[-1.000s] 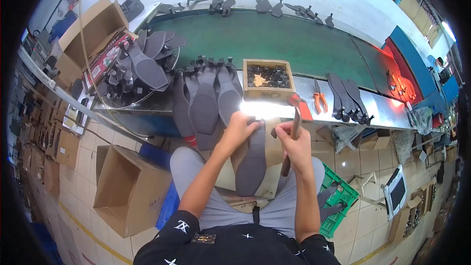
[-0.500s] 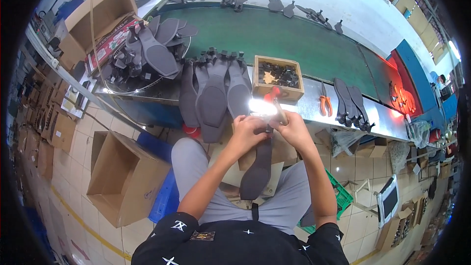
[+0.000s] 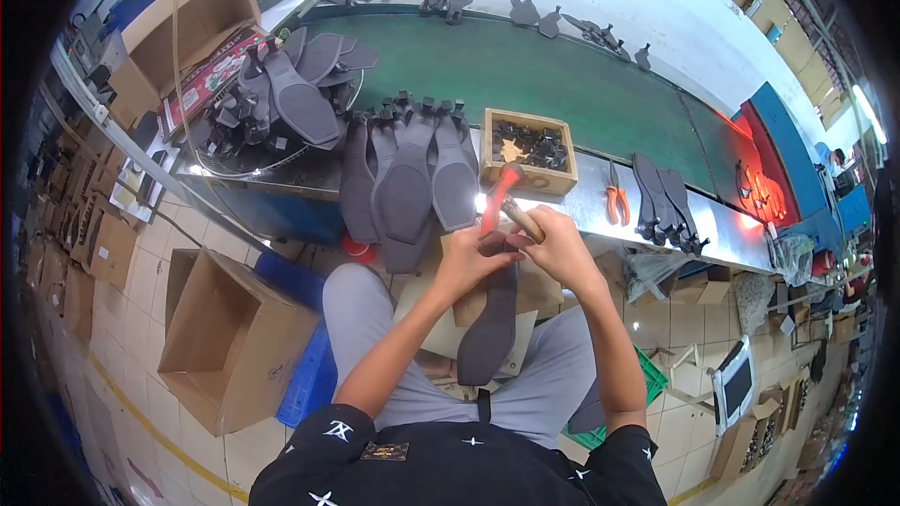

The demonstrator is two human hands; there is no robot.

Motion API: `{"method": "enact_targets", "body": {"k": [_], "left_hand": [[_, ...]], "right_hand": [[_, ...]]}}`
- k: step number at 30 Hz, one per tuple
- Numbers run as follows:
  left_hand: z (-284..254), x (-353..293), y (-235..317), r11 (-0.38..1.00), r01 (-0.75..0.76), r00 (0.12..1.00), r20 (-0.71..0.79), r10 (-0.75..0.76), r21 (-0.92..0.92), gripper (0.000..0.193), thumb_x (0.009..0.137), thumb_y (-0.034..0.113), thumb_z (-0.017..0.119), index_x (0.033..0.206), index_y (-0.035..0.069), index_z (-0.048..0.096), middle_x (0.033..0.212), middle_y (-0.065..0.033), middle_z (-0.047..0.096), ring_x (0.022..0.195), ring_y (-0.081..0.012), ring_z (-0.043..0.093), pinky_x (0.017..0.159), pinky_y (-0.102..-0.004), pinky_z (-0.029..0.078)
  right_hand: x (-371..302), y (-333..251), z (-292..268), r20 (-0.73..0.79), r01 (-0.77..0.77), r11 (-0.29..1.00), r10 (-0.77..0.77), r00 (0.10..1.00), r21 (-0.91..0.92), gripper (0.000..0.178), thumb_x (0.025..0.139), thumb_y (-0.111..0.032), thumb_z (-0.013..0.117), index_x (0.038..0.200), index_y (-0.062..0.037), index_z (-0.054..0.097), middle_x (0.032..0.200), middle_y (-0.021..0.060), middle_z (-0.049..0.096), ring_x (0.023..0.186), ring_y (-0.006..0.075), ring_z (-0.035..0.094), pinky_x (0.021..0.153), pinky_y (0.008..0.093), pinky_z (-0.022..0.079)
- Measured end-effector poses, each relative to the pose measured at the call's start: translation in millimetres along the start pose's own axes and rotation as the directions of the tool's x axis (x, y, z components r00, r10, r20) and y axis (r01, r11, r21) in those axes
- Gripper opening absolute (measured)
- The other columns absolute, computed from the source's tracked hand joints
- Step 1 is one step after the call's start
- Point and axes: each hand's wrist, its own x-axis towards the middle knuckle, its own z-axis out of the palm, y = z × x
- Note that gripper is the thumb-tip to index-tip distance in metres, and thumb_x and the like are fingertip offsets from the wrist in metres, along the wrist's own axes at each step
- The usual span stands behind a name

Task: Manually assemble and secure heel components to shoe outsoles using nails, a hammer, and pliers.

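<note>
Between my knees, a dark grey shoe sole (image 3: 487, 337) hangs toward me with its heel end up at my fingers. My left hand (image 3: 466, 264) is closed around that heel end, where the fingers partly hide it. My right hand (image 3: 562, 248) grips the wooden handle of a hammer (image 3: 521, 219), its reddish head just above my left hand. The right fingertips come close to the heel end; whether they also touch it I cannot tell. More heeled soles (image 3: 410, 187) lie side by side on the bench edge, toes toward me.
Just beyond my hands stands a wooden box (image 3: 487, 171) of small dark parts. Orange-handled pliers (image 3: 616, 206) and several soles (image 3: 664, 201) lie to its right. A wire basket of soles (image 3: 298, 103) stands left, near a green conveyor belt (image 3: 506, 66). An open carton (image 3: 239, 347) is on the floor.
The hammer's head has tipped and now shows clearly red, where a bright glare covered it before. Both hands stay at the sole's heel end.
</note>
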Motion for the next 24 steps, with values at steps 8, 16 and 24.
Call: {"method": "enact_targets", "body": {"k": [8,16,24], "left_hand": [[-4.2,6.7,-23.7,0.961,-0.179,0.984,0.058,0.171,0.209,0.026,0.074,0.016,0.082,0.096,0.004,0.076,0.087,-0.0113,0.073,0.076,-0.0202,0.066,0.076,-0.0330,0.052],[-4.2,7.9,-15.0,0.990,-0.088,0.993,0.095,0.077,0.114,0.031,0.070,0.005,0.079,0.101,0.009,0.078,0.095,-0.0053,0.076,0.087,-0.0148,0.066,0.085,-0.0317,0.050],[-5.1,7.5,-8.8,0.993,0.018,0.993,0.116,-0.032,0.118,0.028,0.073,0.009,0.080,0.100,0.006,0.078,0.099,-0.0089,0.075,0.090,-0.0160,0.067,0.085,-0.0309,0.051]], "right_hand": [[-85.1,-58.7,-8.2,-0.179,-0.284,0.825,0.413,0.893,0.489,0.035,0.095,-0.009,0.062,0.126,0.0031,0.051,0.081,0.0120,0.063,0.068,0.0198,0.061,0.066,0.0322,0.050],[-94.5,-64.2,7.6,-0.359,-0.059,0.995,0.085,0.929,0.082,0.033,0.098,-0.009,0.057,0.128,0.0040,0.054,0.083,0.0192,0.064,0.068,0.0287,0.063,0.064,0.0354,0.049],[-98.2,-62.3,9.6,-0.275,-0.180,0.978,0.202,0.940,0.103,0.037,0.098,-0.006,0.055,0.132,0.0050,0.049,0.105,0.0289,0.063,0.091,0.0467,0.063,0.077,0.0455,0.051]]}}
